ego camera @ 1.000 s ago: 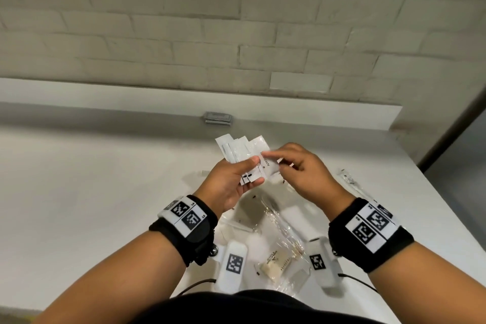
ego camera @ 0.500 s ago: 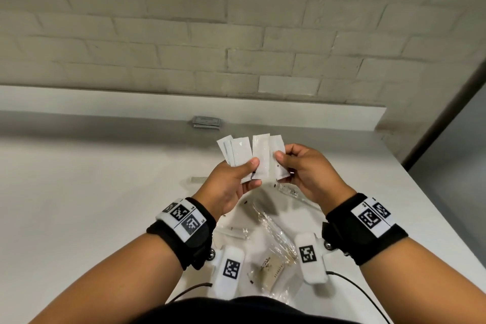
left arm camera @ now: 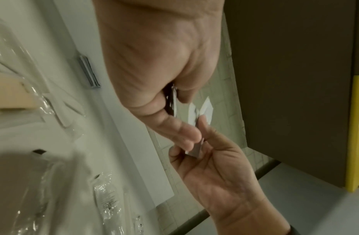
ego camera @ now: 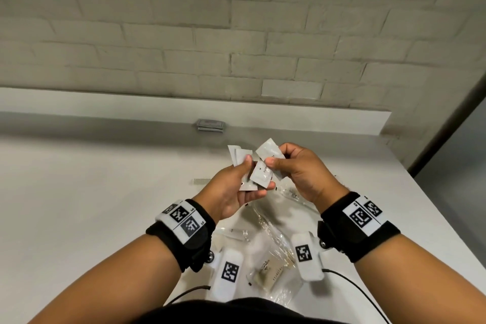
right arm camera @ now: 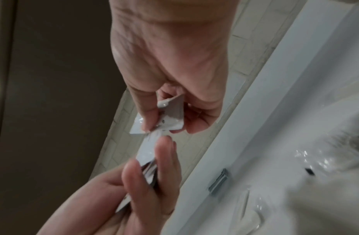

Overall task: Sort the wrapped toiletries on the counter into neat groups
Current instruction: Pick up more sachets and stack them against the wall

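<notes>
Above the white counter (ego camera: 92, 205), both hands hold small white sachets. My left hand (ego camera: 247, 176) grips a fanned stack of white sachets (ego camera: 238, 156) between thumb and fingers. My right hand (ego camera: 278, 159) pinches one or two more white sachets (ego camera: 263, 168), tilted across the left hand's stack and touching it. In the left wrist view the left hand (left arm camera: 164, 98) meets the right hand (left arm camera: 206, 159) at the sachets (left arm camera: 203, 109). The right wrist view shows the right hand (right arm camera: 166, 117) pinching a sachet (right arm camera: 173, 113) above the left hand's fingers (right arm camera: 164, 159).
Clear-wrapped toiletries (ego camera: 273, 234) and a tan wrapped item (ego camera: 268, 272) lie on the counter under my wrists. A grey stack of sachets (ego camera: 210, 125) sits by the back ledge, and a small comb (ego camera: 202, 181) lies to the left. A brick wall rises behind.
The right hand's sachets were upright beside the left hand's fan; now they are tilted and laid across the left hand's stack. Both hands stay raised over the counter.
</notes>
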`<state>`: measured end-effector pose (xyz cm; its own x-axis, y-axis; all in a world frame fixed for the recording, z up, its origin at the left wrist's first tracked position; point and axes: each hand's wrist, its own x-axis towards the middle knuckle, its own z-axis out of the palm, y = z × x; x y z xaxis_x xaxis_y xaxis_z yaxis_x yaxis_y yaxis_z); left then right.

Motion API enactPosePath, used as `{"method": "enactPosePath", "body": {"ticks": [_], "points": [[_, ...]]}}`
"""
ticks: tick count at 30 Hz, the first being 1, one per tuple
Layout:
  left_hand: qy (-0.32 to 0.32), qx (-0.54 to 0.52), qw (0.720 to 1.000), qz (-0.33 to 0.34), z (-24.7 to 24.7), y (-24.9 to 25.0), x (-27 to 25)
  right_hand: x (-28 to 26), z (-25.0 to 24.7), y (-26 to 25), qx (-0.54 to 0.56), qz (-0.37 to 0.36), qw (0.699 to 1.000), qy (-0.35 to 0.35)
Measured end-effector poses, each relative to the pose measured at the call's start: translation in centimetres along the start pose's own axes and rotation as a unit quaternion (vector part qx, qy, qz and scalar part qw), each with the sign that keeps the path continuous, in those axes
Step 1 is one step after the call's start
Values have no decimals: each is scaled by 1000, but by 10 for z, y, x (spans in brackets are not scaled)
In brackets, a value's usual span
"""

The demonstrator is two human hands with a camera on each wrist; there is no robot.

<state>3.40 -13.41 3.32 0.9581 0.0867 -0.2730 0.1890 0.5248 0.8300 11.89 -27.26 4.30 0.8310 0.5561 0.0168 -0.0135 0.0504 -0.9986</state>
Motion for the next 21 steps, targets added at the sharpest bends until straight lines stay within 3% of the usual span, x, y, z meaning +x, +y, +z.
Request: {"method": "enactPosePath", "body": {"ticks": [5, 8, 10, 14, 21], "points": [[5, 5, 999, 31, -4, -9, 0, 5, 1, -1, -96, -11, 995, 11], [43, -20, 997, 59, -5, -12, 4, 4, 4, 3, -19, 5, 998, 57], [45, -25, 997, 64, -7, -11, 5, 2, 8, 7, 26, 20, 998, 50], [22, 15, 999, 45, -6, -12, 2, 0, 18, 16, -5, 26, 999, 25], [13, -33, 999, 38, -23, -1, -5, 10, 6, 14, 18, 32, 996, 84]]}}
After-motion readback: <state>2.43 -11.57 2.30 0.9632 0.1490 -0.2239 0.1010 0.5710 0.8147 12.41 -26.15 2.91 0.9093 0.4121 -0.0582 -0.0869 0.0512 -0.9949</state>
